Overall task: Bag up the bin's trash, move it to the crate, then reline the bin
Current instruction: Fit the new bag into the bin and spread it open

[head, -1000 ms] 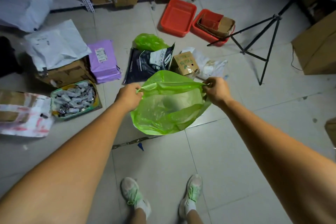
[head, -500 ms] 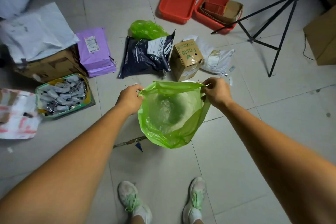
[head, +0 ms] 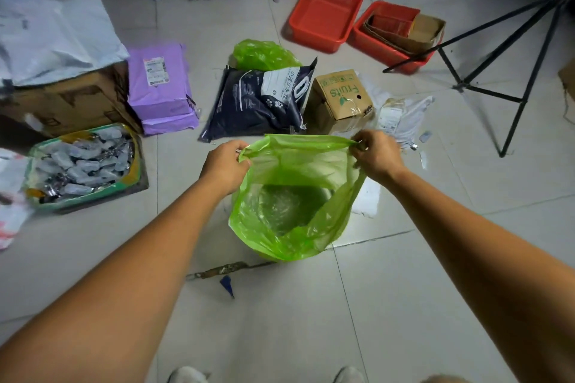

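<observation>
Since the earlier frame the bag [head: 295,196] has been lowered, its mouth spread wider, and the shoes have slid almost out of view at the bottom edge. The bag, green and translucent, is held open above the tiled floor [head: 404,305]. Its left rim is pinched in the closed fingers of the left hand [head: 225,163]; its right rim is pinched in the closed fingers of the right hand [head: 378,154]. Just beyond the bag lie a dark pouch [head: 261,102] and a box [head: 340,99] marked "Fruits". A second, knotted green bag [head: 264,54] lies behind the pouch. Farther beyond the bag, to the right, two red crates [head: 325,14] stand side by side, the right one holding cardboard. A tray [head: 82,165] of packets lies well to the bag's left, and a tripod [head: 497,71] stands to its right.
</observation>
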